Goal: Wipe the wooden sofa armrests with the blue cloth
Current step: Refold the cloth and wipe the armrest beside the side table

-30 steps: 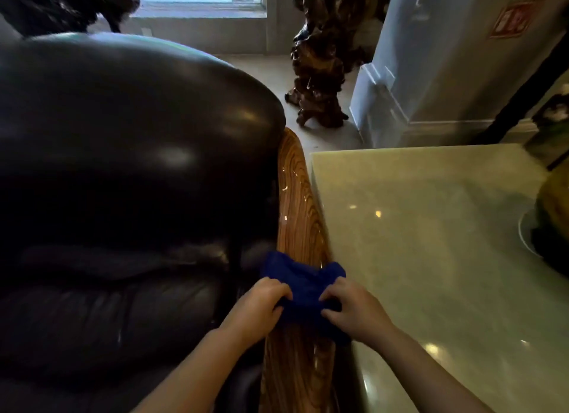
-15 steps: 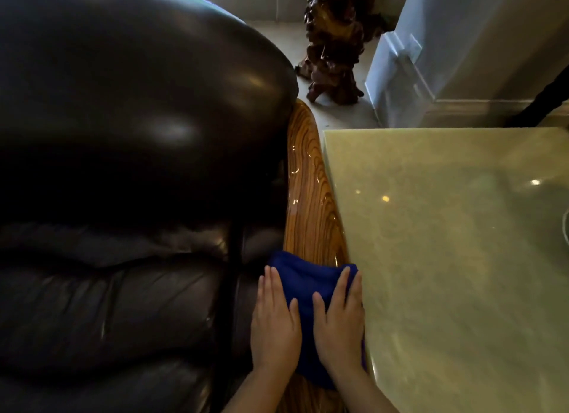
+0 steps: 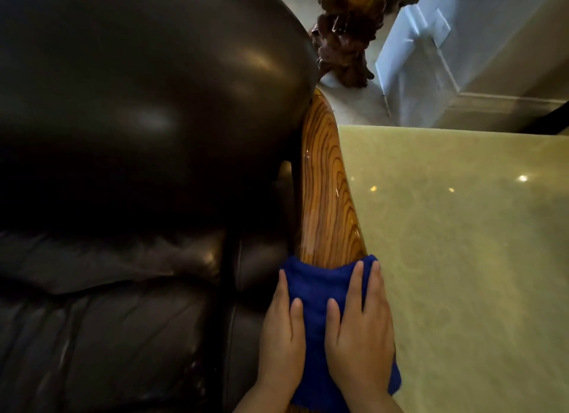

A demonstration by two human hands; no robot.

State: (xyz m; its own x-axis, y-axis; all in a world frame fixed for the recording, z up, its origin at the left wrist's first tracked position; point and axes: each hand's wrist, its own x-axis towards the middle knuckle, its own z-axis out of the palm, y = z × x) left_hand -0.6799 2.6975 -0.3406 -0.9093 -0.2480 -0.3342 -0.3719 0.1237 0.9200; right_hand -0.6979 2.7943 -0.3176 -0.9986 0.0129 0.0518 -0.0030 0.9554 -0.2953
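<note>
The glossy wooden armrest (image 3: 326, 197) with dark grain runs up the right side of the black leather sofa (image 3: 138, 120). A blue cloth (image 3: 317, 289) is draped across its near part. My left hand (image 3: 281, 341) lies flat on the cloth's left side, fingers straight and pointing away from me. My right hand (image 3: 361, 335) presses flat on its right side, fingertips near the cloth's far edge. Both palms hold the cloth down against the wood. The armrest under the cloth is hidden.
A pale green polished stone table (image 3: 462, 243) butts right against the armrest's right side. Beyond the armrest's far end stands a dark carved wood sculpture (image 3: 348, 33) on the floor, beside a white pillar base (image 3: 415, 73).
A second ago both hands bunched the cloth with curled fingers. They have since flattened onto it. The view has tilted down and closer to the armrest.
</note>
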